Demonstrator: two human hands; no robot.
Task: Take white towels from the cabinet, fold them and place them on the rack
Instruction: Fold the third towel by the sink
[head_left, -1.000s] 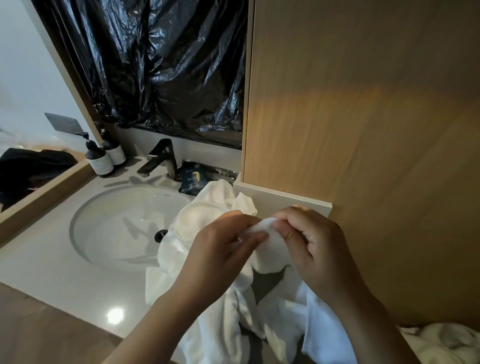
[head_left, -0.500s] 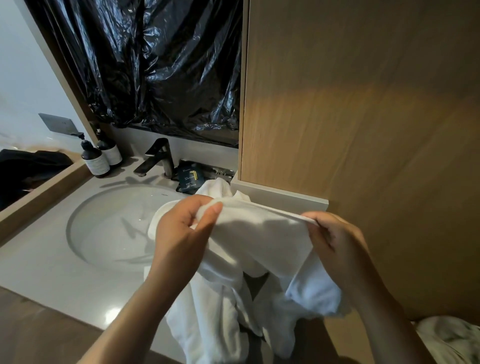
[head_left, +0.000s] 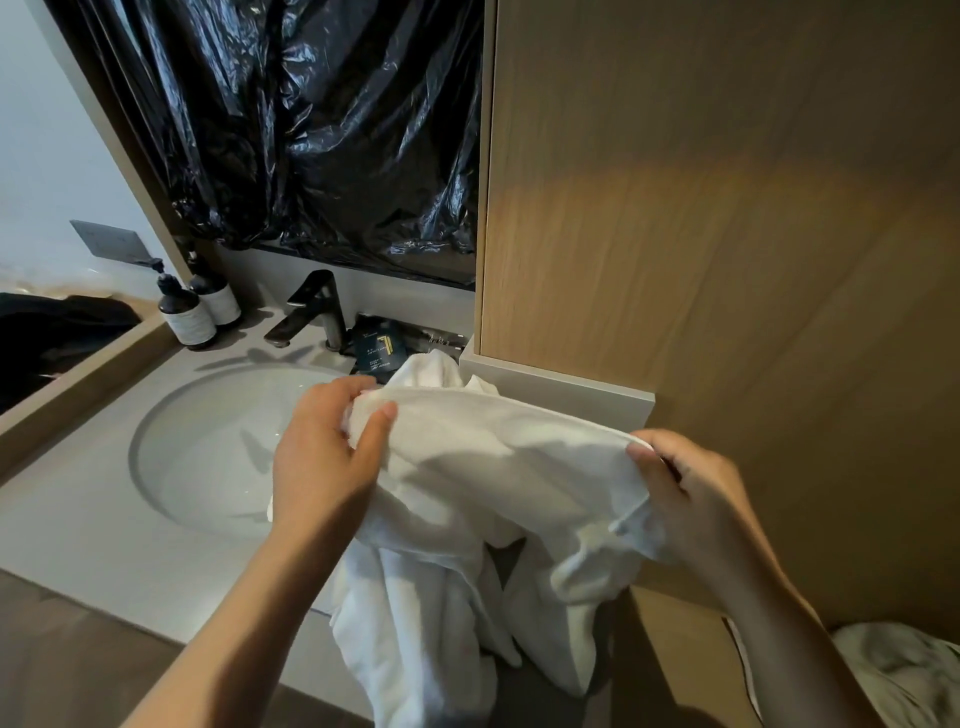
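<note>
Widened since a second ago: gap between left grip (head_left: 322, 467) and right grip (head_left: 696, 504), then bunched together at mid-cloth, now well apart, with one hem of towel (head_left: 498, 457) drawn taut between. Left grip: thumb and fingers pinching one end of hem, over near edge of sink (head_left: 208, 452). Right grip: fingers curled round other end, in front of panel (head_left: 727, 234). Remainder of towel hanging crumpled below hem, down past front edge of bench (head_left: 78, 530); some heaped behind, just beside dark packet (head_left: 379, 351). Step judged: opening out and finding the edge ahead of first fold; no fold made yet. Next move, by judgement: lift until body hangs free, check that both held points are true corners, then bring ends together edge on edge. Possible trouble: lower part catching on bench corner or trailing into sink. Rack not in view. Surface: pale grey bench, round sink set in, dark tap (head_left: 311, 312) behind, two dark pump bottles (head_left: 187, 317) at rear left. Room: black plastic sheet (head_left: 322, 130) hung above tap, pale wood panel at right, wall plate (head_left: 109, 239) at left, another pale cloth (head_left: 893, 670) at lower right, kind unclear.
</note>
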